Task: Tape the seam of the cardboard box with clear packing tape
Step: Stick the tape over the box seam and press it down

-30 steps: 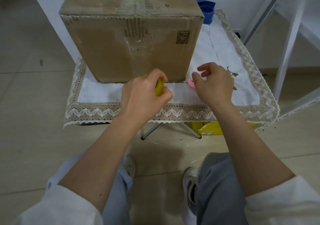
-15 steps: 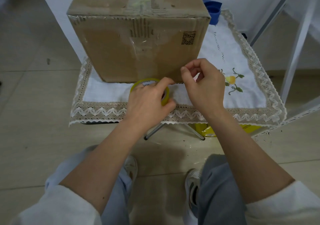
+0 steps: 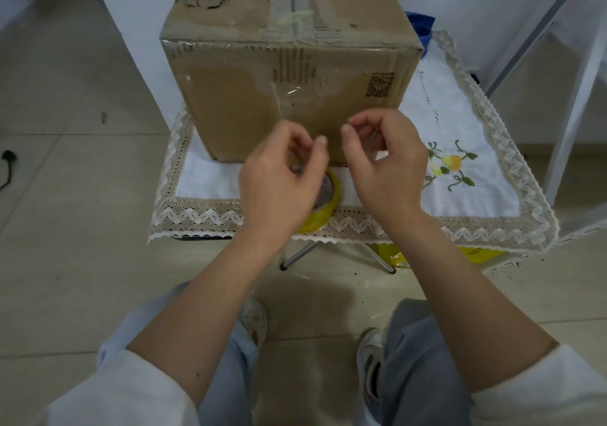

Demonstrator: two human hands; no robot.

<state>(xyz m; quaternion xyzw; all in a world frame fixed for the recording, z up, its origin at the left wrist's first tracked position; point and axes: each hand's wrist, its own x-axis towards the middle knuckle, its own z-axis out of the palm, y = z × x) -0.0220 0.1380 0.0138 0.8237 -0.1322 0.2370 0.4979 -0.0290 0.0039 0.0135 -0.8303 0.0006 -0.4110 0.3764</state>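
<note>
Tape roll point(image 3: 323, 205) half behind left hand point(image 3: 279, 185)

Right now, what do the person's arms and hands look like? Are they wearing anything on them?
Both hands, the left hand and the right hand, are bare: no gloves, rings or watch that I can see. The forearms are bare too. White sleeves are pushed up towards the elbows on both arms. The fingernails are short and plain.

Cardboard box point(image 3: 249, 107) — QR code point(image 3: 380, 85) only.
</note>
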